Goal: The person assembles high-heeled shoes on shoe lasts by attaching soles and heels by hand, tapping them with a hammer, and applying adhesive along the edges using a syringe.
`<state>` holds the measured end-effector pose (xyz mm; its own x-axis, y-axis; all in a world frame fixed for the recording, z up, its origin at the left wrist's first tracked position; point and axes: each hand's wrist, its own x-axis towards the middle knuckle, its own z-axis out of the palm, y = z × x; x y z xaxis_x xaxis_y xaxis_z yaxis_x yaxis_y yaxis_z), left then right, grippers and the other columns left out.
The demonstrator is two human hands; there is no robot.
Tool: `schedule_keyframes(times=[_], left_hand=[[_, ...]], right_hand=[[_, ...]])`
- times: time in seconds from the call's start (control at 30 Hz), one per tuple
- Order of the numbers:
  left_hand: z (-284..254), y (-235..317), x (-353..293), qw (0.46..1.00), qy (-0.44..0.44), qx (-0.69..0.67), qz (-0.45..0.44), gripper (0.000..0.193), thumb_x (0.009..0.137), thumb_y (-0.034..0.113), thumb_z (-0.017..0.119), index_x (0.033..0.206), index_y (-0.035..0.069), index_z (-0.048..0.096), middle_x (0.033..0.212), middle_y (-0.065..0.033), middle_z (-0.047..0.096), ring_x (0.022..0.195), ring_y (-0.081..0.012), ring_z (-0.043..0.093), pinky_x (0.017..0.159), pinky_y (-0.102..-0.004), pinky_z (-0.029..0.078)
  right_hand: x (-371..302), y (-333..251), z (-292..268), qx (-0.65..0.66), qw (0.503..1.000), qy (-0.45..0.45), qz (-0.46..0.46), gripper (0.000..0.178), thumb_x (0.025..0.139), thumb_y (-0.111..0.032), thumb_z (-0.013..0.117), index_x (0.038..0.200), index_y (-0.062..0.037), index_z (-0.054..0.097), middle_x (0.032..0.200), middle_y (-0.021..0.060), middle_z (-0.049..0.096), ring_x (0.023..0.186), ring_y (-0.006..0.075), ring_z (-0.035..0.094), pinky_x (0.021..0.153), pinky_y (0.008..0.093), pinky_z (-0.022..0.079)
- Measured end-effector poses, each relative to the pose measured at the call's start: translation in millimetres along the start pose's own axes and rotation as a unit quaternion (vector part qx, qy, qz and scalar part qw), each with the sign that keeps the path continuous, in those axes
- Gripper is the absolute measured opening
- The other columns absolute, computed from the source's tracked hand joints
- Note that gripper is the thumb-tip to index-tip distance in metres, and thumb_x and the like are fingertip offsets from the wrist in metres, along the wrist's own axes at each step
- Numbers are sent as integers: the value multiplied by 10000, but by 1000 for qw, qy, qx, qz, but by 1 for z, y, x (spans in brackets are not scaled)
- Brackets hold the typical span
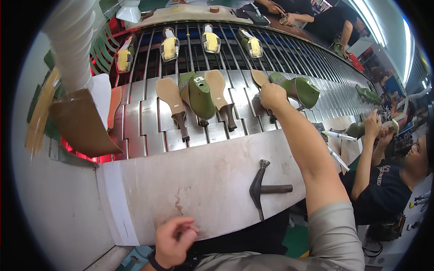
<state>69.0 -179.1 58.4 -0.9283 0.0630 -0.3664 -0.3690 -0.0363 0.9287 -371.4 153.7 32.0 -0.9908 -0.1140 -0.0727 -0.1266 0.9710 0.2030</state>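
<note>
My right hand (pixel 273 96) reaches out over the metal slat conveyor and is closed round a tan high-heeled shoe sole (pixel 259 77); the fist hides most of its heel. Just right of it lies a green shoe last (pixel 304 92) with a strap over it. My left hand (pixel 174 240) hovers at the near edge of the pale workbench (pixel 217 180), its fingers loosely curled and apart, with nothing seen in them. A dark hammer (pixel 260 189) rests on the bench between my arms. On the conveyor, another green last (pixel 199 97) sits between a left heeled sole (pixel 171 95) and a right one (pixel 216 88).
Several lasts with yellow insoles, one of them a yellow-soled last (pixel 211 40), lie on the far rods. At left hang a ribbed hose (pixel 72 40) and a brown board (pixel 83 122). Syringes (pixel 338 159) lie right, near a co-worker (pixel 384 180) holding a shoe.
</note>
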Motion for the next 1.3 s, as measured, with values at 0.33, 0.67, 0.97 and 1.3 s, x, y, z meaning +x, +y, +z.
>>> schedule_keyframes(times=[0.33, 0.67, 0.97, 1.3], left_hand=[[-2, -5, 10, 801, 135, 487, 322, 194, 890, 121, 798, 1024, 6, 719, 741, -121, 629, 593, -315, 550, 552, -429, 422], [-11, -20, 2, 797, 133, 522, 273, 198, 873, 133, 810, 1016, 17, 737, 714, -96, 638, 567, -276, 556, 534, -420, 448], [-4, -20, 5, 769, 173, 488, 376, 199, 892, 79, 800, 1060, 2, 725, 808, -131, 666, 644, -296, 611, 582, -416, 497], [19, -5, 9, 519, 257, 523, 625, 805, 873, 263, 821, 1544, 111, 402, 1572, -272, 435, 1519, -527, 311, 1188, -767, 257]], right_hand=[[150, 60, -58, 158, 952, 254, 70, 341, 921, -208, 598, 1108, 31, 752, 1130, 296, 736, 1112, 454, 702, 1002, 525, 545], [250, -8, -24, 38, 986, 131, 99, 692, 951, -454, 672, 1497, -86, 458, 1406, 314, 575, 1261, 440, 651, 1007, 503, 566], [45, 12, -154, 111, 987, 97, 67, 556, 902, -326, 650, 1346, 8, 637, 1288, 246, 715, 1212, 379, 699, 1009, 465, 568], [-339, -60, -104, 834, 518, -177, -67, 639, 1018, -562, 640, 1357, -22, 598, 1076, 128, 708, 786, 200, 743, 523, 349, 615]])
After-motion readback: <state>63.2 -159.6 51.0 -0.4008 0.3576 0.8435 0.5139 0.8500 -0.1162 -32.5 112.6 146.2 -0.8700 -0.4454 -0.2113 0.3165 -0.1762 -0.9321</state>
